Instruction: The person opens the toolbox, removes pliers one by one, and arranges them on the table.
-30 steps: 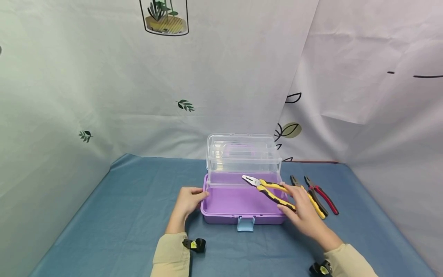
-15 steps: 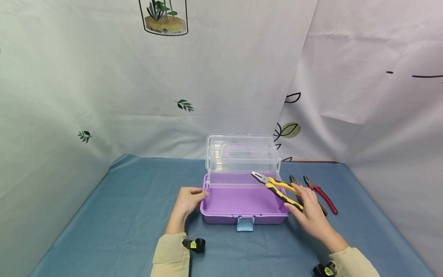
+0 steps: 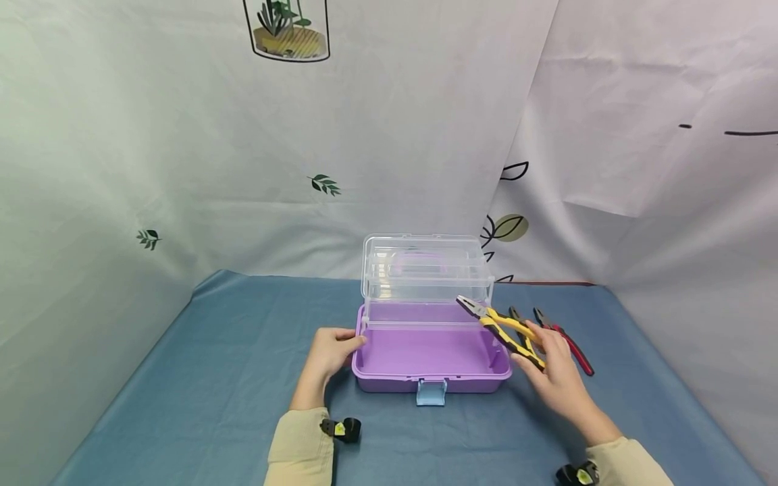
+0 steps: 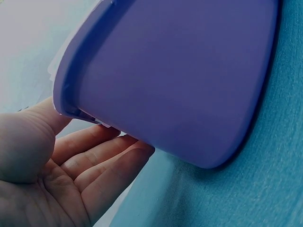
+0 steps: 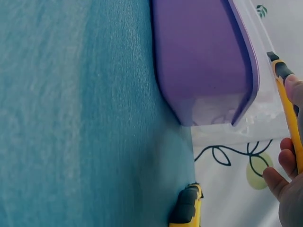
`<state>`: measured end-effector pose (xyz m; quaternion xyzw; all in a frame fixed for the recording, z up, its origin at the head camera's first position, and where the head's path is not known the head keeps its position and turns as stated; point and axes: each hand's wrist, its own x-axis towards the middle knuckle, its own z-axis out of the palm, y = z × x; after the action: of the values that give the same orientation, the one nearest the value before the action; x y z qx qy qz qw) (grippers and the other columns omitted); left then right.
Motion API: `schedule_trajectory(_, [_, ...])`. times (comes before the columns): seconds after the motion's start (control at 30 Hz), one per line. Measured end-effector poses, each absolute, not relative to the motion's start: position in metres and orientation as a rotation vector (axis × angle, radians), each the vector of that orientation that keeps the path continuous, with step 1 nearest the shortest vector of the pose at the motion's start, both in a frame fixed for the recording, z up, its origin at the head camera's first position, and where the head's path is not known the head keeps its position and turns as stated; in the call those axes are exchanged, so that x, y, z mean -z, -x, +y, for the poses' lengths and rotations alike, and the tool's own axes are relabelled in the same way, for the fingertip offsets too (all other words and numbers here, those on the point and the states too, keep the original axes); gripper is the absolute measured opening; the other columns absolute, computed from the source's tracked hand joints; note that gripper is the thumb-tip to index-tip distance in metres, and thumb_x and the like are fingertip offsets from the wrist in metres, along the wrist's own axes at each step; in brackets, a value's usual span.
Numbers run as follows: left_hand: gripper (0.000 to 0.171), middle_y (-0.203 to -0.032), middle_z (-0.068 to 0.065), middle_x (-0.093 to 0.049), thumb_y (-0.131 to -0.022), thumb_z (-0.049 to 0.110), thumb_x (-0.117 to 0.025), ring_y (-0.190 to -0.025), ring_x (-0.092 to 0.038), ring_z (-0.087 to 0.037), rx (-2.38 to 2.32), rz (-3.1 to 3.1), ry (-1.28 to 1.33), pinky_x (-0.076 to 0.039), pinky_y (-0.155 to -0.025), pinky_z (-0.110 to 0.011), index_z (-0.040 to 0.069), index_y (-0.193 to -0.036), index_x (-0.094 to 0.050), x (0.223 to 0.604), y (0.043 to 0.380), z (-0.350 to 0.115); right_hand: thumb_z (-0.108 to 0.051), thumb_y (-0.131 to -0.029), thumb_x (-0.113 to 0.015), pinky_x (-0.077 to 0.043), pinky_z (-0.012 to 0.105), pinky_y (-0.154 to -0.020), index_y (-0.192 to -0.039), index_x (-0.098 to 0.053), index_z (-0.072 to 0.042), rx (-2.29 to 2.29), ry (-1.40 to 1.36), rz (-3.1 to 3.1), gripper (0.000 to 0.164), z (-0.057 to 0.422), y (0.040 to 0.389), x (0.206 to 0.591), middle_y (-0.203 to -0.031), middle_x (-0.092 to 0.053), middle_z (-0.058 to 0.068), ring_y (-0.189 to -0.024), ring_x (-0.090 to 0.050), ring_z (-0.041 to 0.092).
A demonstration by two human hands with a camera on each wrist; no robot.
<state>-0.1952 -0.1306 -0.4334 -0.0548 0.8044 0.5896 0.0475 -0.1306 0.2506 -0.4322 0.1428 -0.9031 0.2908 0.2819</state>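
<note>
A purple plastic toolbox (image 3: 389, 385) stands on the blue cloth, its clear lid (image 3: 428, 271) tipped back. My left hand (image 3: 330, 352) holds its left end, thumb on the rim and fingers along the outside wall just below, as the left wrist view shows. In my right hand (image 3: 558, 381) are combination pliers (image 3: 473, 308) with yellow and black handles, raised over the box's right end with their head pointing up and left. Thumb and fingers grip the handle ends. Part of the pliers overlaps the lid's lower right corner in the head view.
Right of the box lie two more pliers: yellow-and-black ones (image 5: 187, 205), partly hidden by my right hand in the head view, and red-handled ones (image 3: 581, 356). A light blue latch (image 3: 431, 393) hangs at the box's front. Patterned white cloth (image 3: 413, 135) hangs behind.
My right hand has moved right with the pliers, from over the box's inside to its right end, and their head sits slightly higher. The left hand and box have stayed put.
</note>
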Motion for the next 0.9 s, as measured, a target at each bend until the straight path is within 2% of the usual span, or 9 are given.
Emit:
schedule_trajectory(0.23, [0.036,-0.110,-0.023,-0.067,-0.083,0.019,-0.072,-0.087,-0.069,-0.022,-1.802,2.450,0.167,-0.058,-0.072,-0.037,-0.004,-0.111,-0.068,0.434,0.196,-0.131,-0.007,-0.079,-0.075,-0.034,0.011,-0.083,-0.133,-0.045,0.005,-0.789,-0.360,-2.389,0.064,0.257,0.128,0.434,-0.116,-0.052,0.021,-0.101,-0.045,0.024])
schedule_trajectory(0.4, [0.036,-0.111,-0.024,-0.066,-0.083,0.018,-0.071,-0.086,-0.069,-0.022,-1.803,2.448,0.164,-0.058,-0.072,-0.037,-0.004,-0.111,-0.067,0.435,0.196,-0.131,-0.009,-0.078,-0.076,-0.033,0.025,-0.084,-0.133,-0.045,0.005,-0.791,-0.296,-2.396,0.065,0.262,0.125,0.433,-0.116,-0.051,0.022,-0.103,-0.044,0.029])
schedule_trajectory(0.43, [0.036,-0.111,-0.023,-0.067,-0.083,0.018,-0.071,-0.086,-0.069,-0.022,-1.805,2.446,0.166,-0.058,-0.072,-0.037,-0.004,-0.111,-0.067,0.435,0.196,-0.131,-0.008,-0.078,-0.076,-0.033,0.024,-0.084,-0.133,-0.045,0.006,-0.797,-0.288,-2.395,0.065,0.263,0.125,0.432,-0.116,-0.051,0.022,-0.104,-0.045,0.030])
schedule_trajectory(0.5, [0.035,-0.110,-0.023,-0.067,-0.083,0.018,-0.071,-0.086,-0.069,-0.022,-1.810,2.441,0.173,-0.058,-0.072,-0.036,-0.004,-0.111,-0.068,0.434,0.195,-0.131,-0.008,-0.079,-0.075,-0.033,0.018,-0.087,-0.134,-0.044,0.006,-0.816,-0.274,-2.395,0.064,0.265,0.124,0.432,-0.115,-0.050,0.023,-0.105,-0.044,0.032])
schedule_trajectory(0.57, [0.035,-0.110,-0.023,-0.067,-0.084,0.018,-0.070,-0.085,-0.069,-0.022,-1.809,2.443,0.173,-0.058,-0.072,-0.036,-0.003,-0.111,-0.068,0.434,0.195,-0.131,-0.007,-0.080,-0.074,-0.030,0.005,-0.088,-0.133,-0.044,0.007,-0.842,-0.267,-2.391,0.063,0.267,0.123,0.432,-0.115,-0.049,0.024,-0.105,-0.044,0.034])
schedule_trajectory(0.63, [0.035,-0.110,-0.023,-0.067,-0.084,0.018,-0.070,-0.085,-0.069,-0.022,-1.807,2.449,0.172,-0.058,-0.072,-0.037,-0.003,-0.111,-0.068,0.434,0.195,-0.131,-0.007,-0.081,-0.073,-0.024,-0.006,-0.087,-0.134,-0.044,0.007,-0.850,-0.259,-2.391,0.062,0.269,0.122,0.432,-0.115,-0.049,0.024,-0.105,-0.045,0.031])
schedule_trajectory(0.67, [0.035,-0.110,-0.023,-0.067,-0.084,0.018,-0.070,-0.085,-0.069,-0.022,-1.805,2.452,0.170,-0.058,-0.072,-0.037,-0.003,-0.111,-0.068,0.434,0.195,-0.131,-0.007,-0.081,-0.073,-0.023,-0.007,-0.088,-0.134,-0.044,0.007,-0.852,-0.252,-2.390,0.062,0.269,0.122,0.432,-0.115,-0.049,0.024,-0.105,-0.044,0.028])
schedule_trajectory(0.8, [0.035,-0.111,-0.023,-0.067,-0.084,0.018,-0.071,-0.086,-0.069,-0.023,-1.801,2.458,0.164,-0.058,-0.072,-0.036,-0.004,-0.111,-0.068,0.434,0.196,-0.131,-0.006,-0.080,-0.074,-0.025,-0.007,-0.087,-0.133,-0.045,0.006,-0.828,-0.226,-2.382,0.062,0.272,0.121,0.433,-0.113,-0.050,0.022,-0.103,-0.041,0.008])
schedule_trajectory(0.9, [0.035,-0.110,-0.023,-0.067,-0.084,0.018,-0.071,-0.085,-0.069,-0.022,-1.805,2.455,0.161,-0.058,-0.072,-0.036,-0.004,-0.111,-0.068,0.434,0.195,-0.131,-0.005,-0.079,-0.074,-0.026,-0.007,-0.085,-0.133,-0.045,0.007,-0.821,-0.217,-2.379,0.062,0.275,0.120,0.433,-0.112,-0.050,0.023,-0.101,-0.038,0.002])
